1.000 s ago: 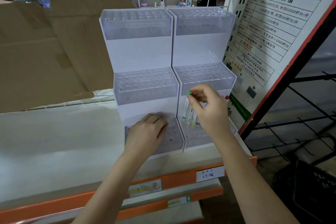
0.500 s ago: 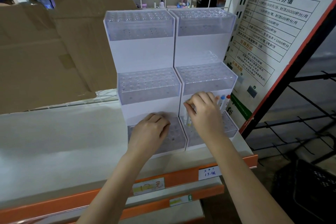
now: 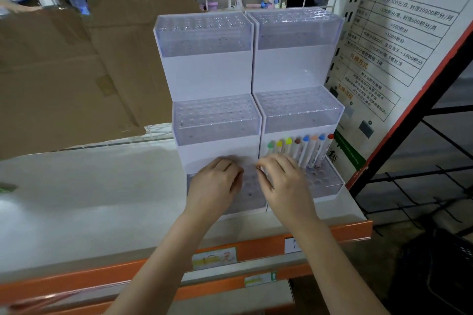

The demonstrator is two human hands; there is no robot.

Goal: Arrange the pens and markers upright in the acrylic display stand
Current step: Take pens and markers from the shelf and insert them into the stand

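Head view — markers [image 3: 302,149] along stand's [image 3: 330,181] back edge

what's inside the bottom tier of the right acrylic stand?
A row of markers stands upright along the back of the bottom tier; front holes look empty. The right hand covers its left part, so the holes there can't be seen.

Right hand [image 3: 285,181] off the green-capped marker [image 3: 270,147], now lower, empty over the right stand's bottom tier [image 3: 325,181].
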